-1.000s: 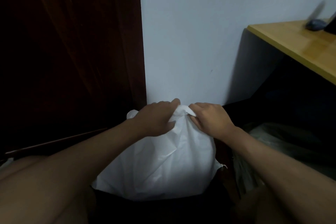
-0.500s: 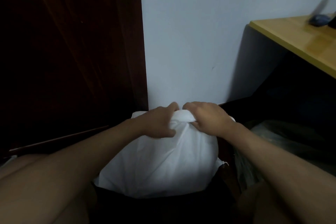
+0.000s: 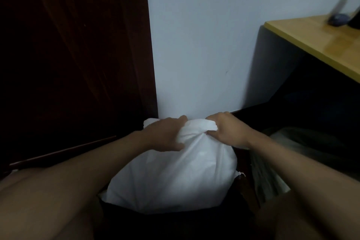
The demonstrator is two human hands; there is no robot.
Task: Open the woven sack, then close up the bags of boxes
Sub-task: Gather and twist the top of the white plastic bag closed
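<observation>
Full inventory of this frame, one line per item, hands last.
woven sack: 1, white, on the floor at the foot of the wall, neck bunched
clear bag: 1, translucent, right of the sack, contents unclear
wall: 1, pale grey-blue, behind the sack
door: 1, dark red-brown wood, left
desk top: 1, yellow wood, upper right
blurred dark object: 1, bluish, on the desk top, cannot identify
left hand: 1, grips the sack's neck
right hand: 1, grips the sack's neck
</observation>
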